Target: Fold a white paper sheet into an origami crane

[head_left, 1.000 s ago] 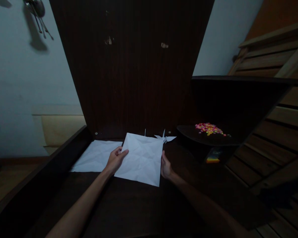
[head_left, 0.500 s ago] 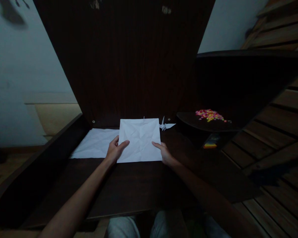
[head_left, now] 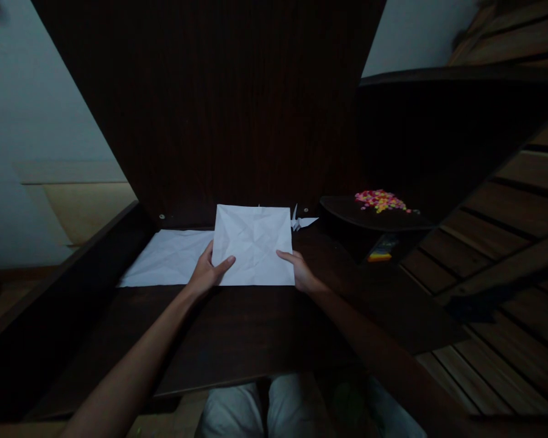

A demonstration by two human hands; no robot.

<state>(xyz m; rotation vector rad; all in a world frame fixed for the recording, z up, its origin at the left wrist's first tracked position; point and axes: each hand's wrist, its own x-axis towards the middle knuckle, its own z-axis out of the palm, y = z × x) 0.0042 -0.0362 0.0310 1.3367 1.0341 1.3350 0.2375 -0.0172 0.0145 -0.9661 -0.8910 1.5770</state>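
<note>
A creased white sheet of paper [head_left: 254, 240] is held up between my two hands, above the dark wooden desk [head_left: 237, 340]. My left hand [head_left: 206, 267] grips its lower left side, thumb on the front and fingers behind. On the right edge my right hand [head_left: 300, 271] pinches it the same way. Crease lines cross the middle of the sheet. To the left, another crumpled white sheet [head_left: 167, 258] lies on the desk, partly covered by my left hand and the held paper. A folded paper crane [head_left: 302, 221] peeks out behind the held sheet's right edge.
At the right, a small curved shelf [head_left: 338, 210] bears a pile of colourful little pieces [head_left: 380, 199]. Beneath it is a yellow and orange item [head_left: 380, 257]. A raised side board [head_left: 73, 280] borders the desk on the left, and a tall dark panel [head_left: 219, 109] stands behind.
My view has shifted slightly, so the desk and shelf sit a little higher and further left. Both hands keep their hold on the sheet, which leans slightly differently.
</note>
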